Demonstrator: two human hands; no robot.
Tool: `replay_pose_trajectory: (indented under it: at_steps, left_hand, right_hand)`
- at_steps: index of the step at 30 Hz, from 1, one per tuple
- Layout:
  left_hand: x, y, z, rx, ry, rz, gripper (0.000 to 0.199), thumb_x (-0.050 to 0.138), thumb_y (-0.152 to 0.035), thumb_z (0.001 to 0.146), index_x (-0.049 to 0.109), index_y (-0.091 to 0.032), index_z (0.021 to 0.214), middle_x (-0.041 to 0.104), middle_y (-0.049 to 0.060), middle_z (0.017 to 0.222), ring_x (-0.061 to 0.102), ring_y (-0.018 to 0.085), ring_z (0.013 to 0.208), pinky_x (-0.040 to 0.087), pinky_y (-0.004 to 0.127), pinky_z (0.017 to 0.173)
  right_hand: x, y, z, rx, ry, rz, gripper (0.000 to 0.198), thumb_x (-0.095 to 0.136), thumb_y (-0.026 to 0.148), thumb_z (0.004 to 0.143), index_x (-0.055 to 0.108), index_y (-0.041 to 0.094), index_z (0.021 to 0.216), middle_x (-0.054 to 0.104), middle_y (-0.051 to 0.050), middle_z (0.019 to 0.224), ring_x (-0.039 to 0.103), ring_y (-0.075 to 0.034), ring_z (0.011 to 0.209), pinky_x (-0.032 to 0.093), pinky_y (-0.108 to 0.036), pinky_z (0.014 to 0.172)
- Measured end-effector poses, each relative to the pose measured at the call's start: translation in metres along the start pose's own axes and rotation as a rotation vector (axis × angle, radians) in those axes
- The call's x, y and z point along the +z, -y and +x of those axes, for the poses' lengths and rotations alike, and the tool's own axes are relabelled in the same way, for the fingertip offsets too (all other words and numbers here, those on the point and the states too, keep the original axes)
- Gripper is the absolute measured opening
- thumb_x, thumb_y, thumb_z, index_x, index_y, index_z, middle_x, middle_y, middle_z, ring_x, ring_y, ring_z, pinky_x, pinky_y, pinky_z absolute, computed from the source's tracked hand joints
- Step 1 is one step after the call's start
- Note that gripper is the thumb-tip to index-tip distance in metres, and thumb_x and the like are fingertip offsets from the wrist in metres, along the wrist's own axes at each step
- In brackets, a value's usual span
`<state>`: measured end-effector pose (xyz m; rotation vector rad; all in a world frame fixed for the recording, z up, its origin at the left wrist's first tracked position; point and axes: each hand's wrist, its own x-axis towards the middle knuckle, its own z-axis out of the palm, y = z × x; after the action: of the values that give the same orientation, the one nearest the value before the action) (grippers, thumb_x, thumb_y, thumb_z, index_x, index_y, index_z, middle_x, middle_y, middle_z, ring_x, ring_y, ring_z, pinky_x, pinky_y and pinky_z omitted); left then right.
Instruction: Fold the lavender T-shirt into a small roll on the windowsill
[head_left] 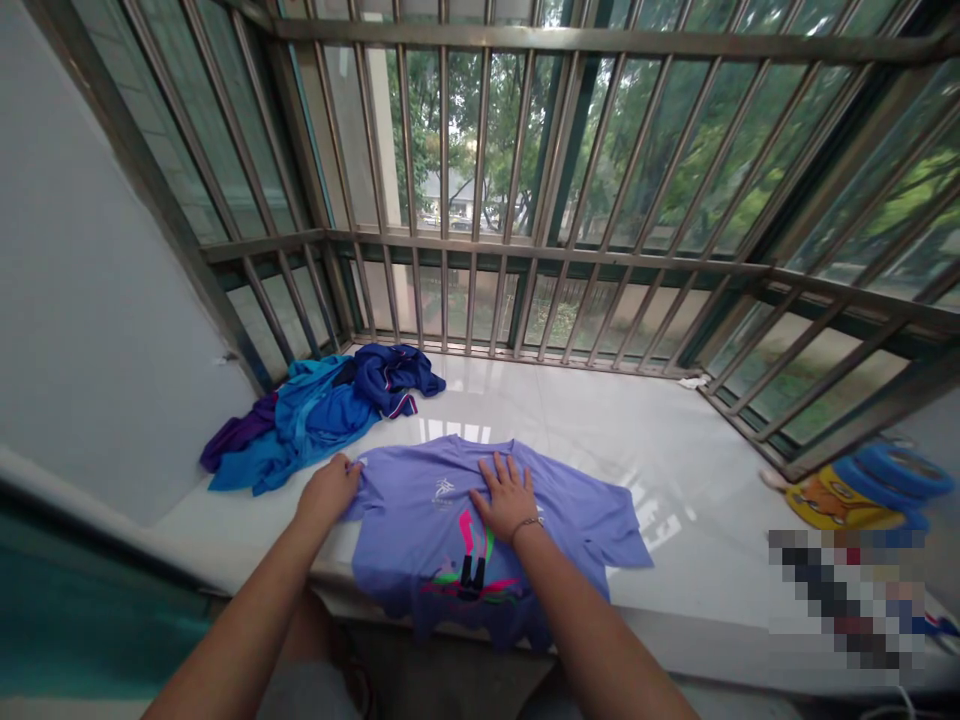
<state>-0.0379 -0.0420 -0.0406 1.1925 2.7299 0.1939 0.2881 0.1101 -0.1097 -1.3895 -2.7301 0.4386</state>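
A lavender T-shirt (409, 530) with a pink, green and black print lies spread on the white window ledge, its lower hem hanging over the front edge. My left hand (330, 490) is closed on the sleeve at the shirt's left side, pinching the cloth. Flat on the upper chest of the shirt, just below the neckline, rests my right hand (508, 496) with its fingers spread. A bracelet circles the right wrist. The shirt's right sleeve (619, 520) lies stretched out on the ledge, untouched.
A pile of blue and purple clothes (322, 410) sits at the ledge's back left. Metal bars (517, 250) line the window behind. To the right stands a blue and yellow container (862, 485), beside a pixelated patch. The white ledge (570, 400) has a front edge near my knees.
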Motion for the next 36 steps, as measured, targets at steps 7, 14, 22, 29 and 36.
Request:
replay_pose_trajectory:
  at_steps: [7,14,22,29,36]
  left_hand:
    - [-0.019,-0.085,-0.093,0.847,0.012,-0.352,0.045,0.062,-0.049,0.103,0.066,-0.028,0.142,0.076,0.009,0.135,0.07,0.03,0.127,0.05,0.044,0.116]
    - [0.037,-0.021,-0.096,0.626,-0.05,-0.291,0.052,0.065,-0.045,0.099,0.066,-0.024,0.147,0.072,0.013,0.142,0.067,0.033,0.132,0.053,0.048,0.117]
    - [0.07,0.016,-0.072,0.616,0.071,-0.247,0.036,0.056,-0.031,0.099,0.075,-0.027,0.13,0.077,0.01,0.127,0.071,0.027,0.121,0.055,0.039,0.109]
    - [0.06,0.04,-0.06,0.458,0.045,-0.342,0.033,0.053,-0.032,0.094,0.079,-0.028,0.113,0.083,0.005,0.114,0.077,0.025,0.104,0.058,0.036,0.098]
    - [0.051,0.059,-0.058,0.502,0.089,-0.468,0.035,0.05,-0.038,0.096,0.082,-0.027,0.104,0.081,0.008,0.109,0.074,0.026,0.107,0.059,0.038,0.1]
  right_hand:
    - [-0.002,0.001,-0.001,-0.004,0.004,-0.021,0.076,0.033,0.073,0.108,0.029,0.038,0.175,0.012,-0.003,0.185,0.006,-0.033,0.171,-0.001,-0.064,0.133]
    - [0.002,0.001,0.0,-0.002,-0.014,-0.012,0.075,0.035,0.073,0.108,0.031,0.037,0.175,0.015,-0.004,0.185,0.008,-0.034,0.171,-0.002,-0.065,0.133]
    - [-0.002,0.002,-0.001,-0.002,-0.006,-0.013,0.073,0.036,0.07,0.109,0.031,0.038,0.175,0.014,-0.003,0.185,0.009,-0.034,0.171,0.001,-0.065,0.132]
    - [0.001,-0.001,0.0,-0.006,-0.016,-0.028,0.076,0.033,0.074,0.108,0.03,0.038,0.175,0.015,-0.003,0.185,0.008,-0.033,0.171,0.0,-0.064,0.133]
    - [0.005,-0.002,0.002,-0.007,-0.022,-0.021,0.076,0.032,0.075,0.108,0.029,0.039,0.175,0.015,-0.002,0.185,0.008,-0.033,0.171,-0.001,-0.064,0.133]
